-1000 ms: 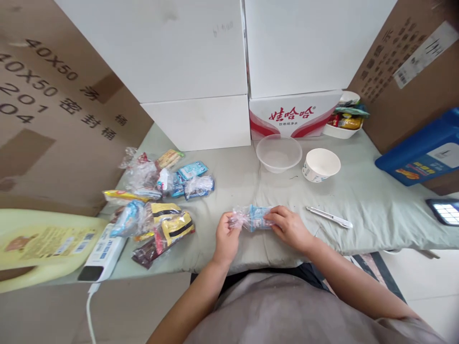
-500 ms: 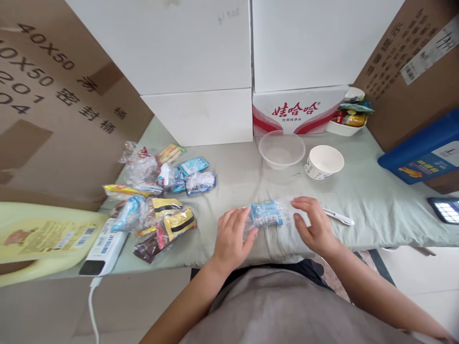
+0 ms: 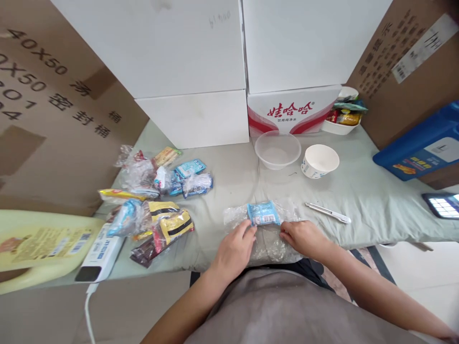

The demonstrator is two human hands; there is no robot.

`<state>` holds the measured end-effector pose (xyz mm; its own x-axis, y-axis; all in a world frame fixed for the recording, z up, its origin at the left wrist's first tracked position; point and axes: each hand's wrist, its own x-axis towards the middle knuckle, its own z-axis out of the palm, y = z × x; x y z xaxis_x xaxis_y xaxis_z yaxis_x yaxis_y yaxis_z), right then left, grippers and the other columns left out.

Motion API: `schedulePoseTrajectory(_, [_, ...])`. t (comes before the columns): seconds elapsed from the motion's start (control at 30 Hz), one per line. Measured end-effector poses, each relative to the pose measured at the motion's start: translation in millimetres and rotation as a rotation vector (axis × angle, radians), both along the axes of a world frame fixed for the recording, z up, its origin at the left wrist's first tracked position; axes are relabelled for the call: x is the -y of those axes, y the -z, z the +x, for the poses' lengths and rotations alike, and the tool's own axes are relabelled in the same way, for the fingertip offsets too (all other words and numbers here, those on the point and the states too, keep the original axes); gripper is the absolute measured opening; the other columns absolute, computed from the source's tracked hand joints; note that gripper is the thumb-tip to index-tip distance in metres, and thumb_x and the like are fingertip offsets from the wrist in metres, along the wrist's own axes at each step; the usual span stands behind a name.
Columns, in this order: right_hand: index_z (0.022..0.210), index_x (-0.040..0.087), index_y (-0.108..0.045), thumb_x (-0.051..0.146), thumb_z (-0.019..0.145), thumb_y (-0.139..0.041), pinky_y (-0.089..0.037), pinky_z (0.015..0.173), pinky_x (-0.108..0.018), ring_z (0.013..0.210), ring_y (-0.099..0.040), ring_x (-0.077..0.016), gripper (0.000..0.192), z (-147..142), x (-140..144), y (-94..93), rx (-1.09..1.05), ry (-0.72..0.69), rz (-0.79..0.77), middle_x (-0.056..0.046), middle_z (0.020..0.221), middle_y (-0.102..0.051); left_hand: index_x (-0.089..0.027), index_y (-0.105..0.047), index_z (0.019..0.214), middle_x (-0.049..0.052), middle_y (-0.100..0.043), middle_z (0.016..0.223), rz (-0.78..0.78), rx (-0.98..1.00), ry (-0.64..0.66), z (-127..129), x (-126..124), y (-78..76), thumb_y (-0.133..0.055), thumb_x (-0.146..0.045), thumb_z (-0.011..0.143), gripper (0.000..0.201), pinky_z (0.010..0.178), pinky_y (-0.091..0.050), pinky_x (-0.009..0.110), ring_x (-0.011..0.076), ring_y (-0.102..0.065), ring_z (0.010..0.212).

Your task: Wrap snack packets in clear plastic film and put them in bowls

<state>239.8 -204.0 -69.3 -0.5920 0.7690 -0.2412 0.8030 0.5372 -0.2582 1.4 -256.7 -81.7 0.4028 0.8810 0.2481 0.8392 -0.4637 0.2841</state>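
Note:
A small light-blue packet (image 3: 263,213) with white print lies on a crinkled sheet of clear plastic wrap (image 3: 270,243) at the table's front edge. At the packet's lower left, my left hand (image 3: 234,246) is closed, its fingers pinching the wrap. My right hand (image 3: 304,236) has its fingers curled shut on the wrap by the packet's lower right corner. Some of the wrap spreads out behind the packet and some hangs toward my body. A slim white pen-like cutter (image 3: 328,212) rests to the right of the wrap.
Wrapped snack packs (image 3: 161,222) are heaped at left beside a white power strip (image 3: 102,253) and a yellow jug (image 3: 43,248). Behind stand a clear plastic bowl (image 3: 278,150), a paper bowl (image 3: 320,161) and white boxes (image 3: 193,119). A blue jug (image 3: 419,143) and phone (image 3: 442,205) are at right.
My hands, which were open on either side of the packet, have come closer together and nearer my body, closing on the wrap. The wrap now lies spread wider around the packet.

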Motion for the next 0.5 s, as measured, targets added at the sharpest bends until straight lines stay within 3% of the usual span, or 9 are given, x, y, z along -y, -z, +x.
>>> schedulePoseTrajectory(0.07, [0.1,0.019,-0.061,0.03,0.092,-0.056,-0.046,0.065,-0.03,0.077,-0.066,-0.022,0.014,-1.9,-3.4,3.3,-0.065,0.045,0.08,-0.006,0.085,-0.07,-0.017,-0.055,0.126,0.013,-0.059,0.124,0.058,0.015,-0.083,4.3,-13.5,2.7,-0.045,-0.016,0.093,0.035,0.084,-0.053,0.037,0.0243,-0.061,0.104])
schedulePoseTrajectory(0.13, [0.113,0.018,-0.057,0.033,0.088,-0.062,-0.049,0.077,-0.036,0.093,-0.064,-0.0253,0.029,-4.8,-8.7,5.4,-0.188,0.051,0.191,-0.009,0.101,-0.067,-0.019,-0.051,0.132,0.014,-0.057,0.13,0.053,0.023,-0.111,9.1,-25.7,6.3,-0.054,-0.021,0.089,0.042,0.092,-0.05,0.045,0.0295,-0.057,0.113])
schedulePoseTrajectory(0.23, [0.13,0.018,-0.048,0.034,0.083,-0.069,-0.045,0.095,-0.045,0.117,-0.053,-0.0299,0.055,-13.8,-18.0,8.7,-0.327,-0.042,0.285,-0.015,0.127,-0.058,-0.02,-0.045,0.138,0.015,-0.05,0.141,-0.004,0.035,-0.105,13.6,-37.8,17.4,-0.065,-0.027,0.082,0.06,0.1,-0.042,0.055,0.0364,-0.046,0.127])
schedulePoseTrajectory(0.3, [0.136,0.018,-0.045,0.033,0.082,-0.07,-0.043,0.099,-0.049,0.122,-0.049,-0.0313,0.062,-22.0,-24.1,11.4,-0.335,-0.117,0.287,-0.015,0.136,-0.052,-0.019,-0.036,0.144,0.017,-0.046,0.144,-0.027,0.055,-0.081,12.9,-41.1,27.5,-0.065,-0.029,0.082,0.069,0.105,-0.038,0.056,0.0355,-0.042,0.133])
schedulePoseTrajectory(0.5, [0.129,0.015,-0.054,0.025,0.084,-0.064,-0.046,0.091,-0.049,0.109,-0.056,-0.0312,0.047,-25.5,-37.6,8.5,-0.265,-0.03,0.226,-0.014,0.123,-0.062,-0.016,-0.02,0.151,0.019,-0.034,0.152,-0.004,0.034,-0.069,-6.8,-33.0,43.1,-0.066,-0.04,0.081,0.087,0.112,-0.03,0.054,0.032,-0.034,0.141])
